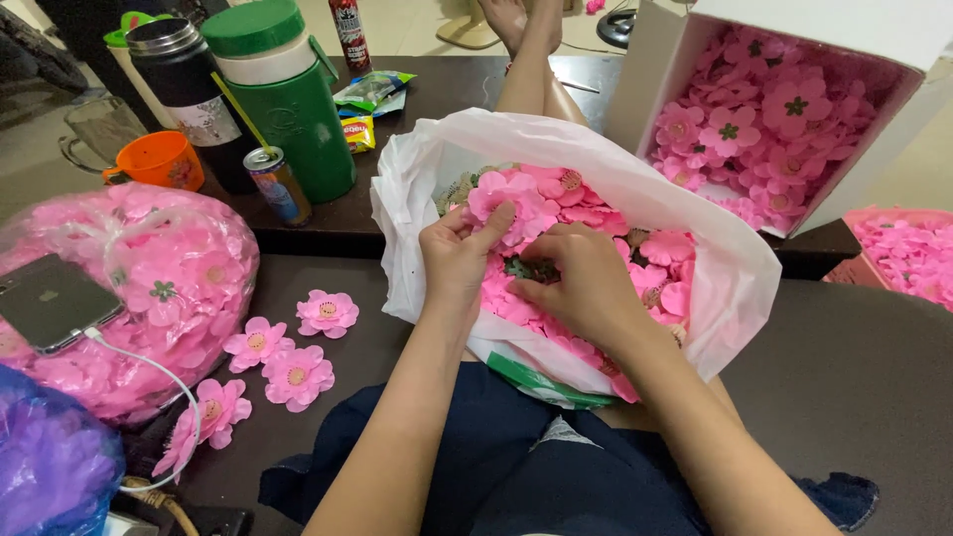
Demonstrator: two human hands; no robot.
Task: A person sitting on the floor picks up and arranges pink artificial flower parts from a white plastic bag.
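Pink fabric flowers (556, 213) fill a white plastic bag (427, 189) resting on the person's lap, between the two hands. The petals look light, soft and easily creased; a pinch at the firmer centre seems the safest hold. The left hand (459, 253) has thumb and fingers closed on a pink flower at the top of the heap. The right hand (586, 283) is curled with its fingertips together on a small dark green piece (531, 268) among the petals.

Largest to smallest around it: a white cardboard box (655, 69), tipped open toward the viewer and packed with finished flowers; a clear plastic bag of pink petals (189, 268) at left, with a phone (50, 301) and white cable on top; a tall green jug (293, 109) with a white band on the dark counter (328, 223); a black flask (184, 79); an orange cup (159, 159); a slim drink can (278, 186); yellow-and-green snack packets (362, 114); five loose flowers (288, 362) on the lower surface.
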